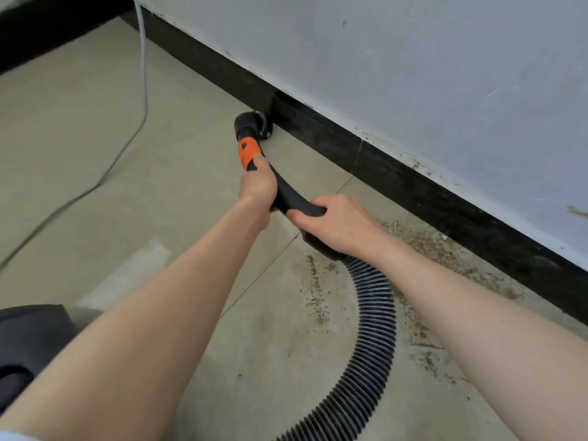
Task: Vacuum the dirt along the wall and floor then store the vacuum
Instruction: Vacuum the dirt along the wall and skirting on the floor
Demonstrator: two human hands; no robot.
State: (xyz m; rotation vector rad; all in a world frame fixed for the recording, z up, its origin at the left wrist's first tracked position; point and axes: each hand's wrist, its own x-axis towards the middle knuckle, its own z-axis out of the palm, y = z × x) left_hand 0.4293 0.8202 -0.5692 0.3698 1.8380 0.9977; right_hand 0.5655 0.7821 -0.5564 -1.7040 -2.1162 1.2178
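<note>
My left hand grips a bright orange collar with a small black mark on it. Beyond it sits a black round nozzle. My right hand holds the plain black curved handle, which leads to a black hose ribbed in grey. Brown dirt speckles the beige tiled floor. The skirting is black, the wall pale grey-white, the cable grey.
</note>
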